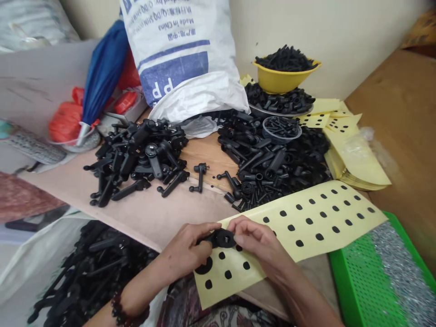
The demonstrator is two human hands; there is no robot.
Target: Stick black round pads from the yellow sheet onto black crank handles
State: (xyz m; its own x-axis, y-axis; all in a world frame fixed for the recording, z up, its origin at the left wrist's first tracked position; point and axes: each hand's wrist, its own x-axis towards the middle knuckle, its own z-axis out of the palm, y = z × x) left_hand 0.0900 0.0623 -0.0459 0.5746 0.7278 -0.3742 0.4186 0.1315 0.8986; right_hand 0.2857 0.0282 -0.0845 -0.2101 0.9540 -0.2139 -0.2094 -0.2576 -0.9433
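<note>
Black crank [220, 238]: long axis roughly crosswise, round end pointing right!
Left hand [185, 250]: gripping it.
Right hand [255, 236]: fingers narrow beside that end; grip, can't tell.

White sack [185, 59] reading upside down, "Made in China", "产地:中国", "PP"

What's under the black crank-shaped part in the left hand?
Below the black crank-shaped part: a yellow sheet with black dots. Whatever lies directly behind the part, left hand and right hand is covered; can't tell how many dots sit there.
</note>
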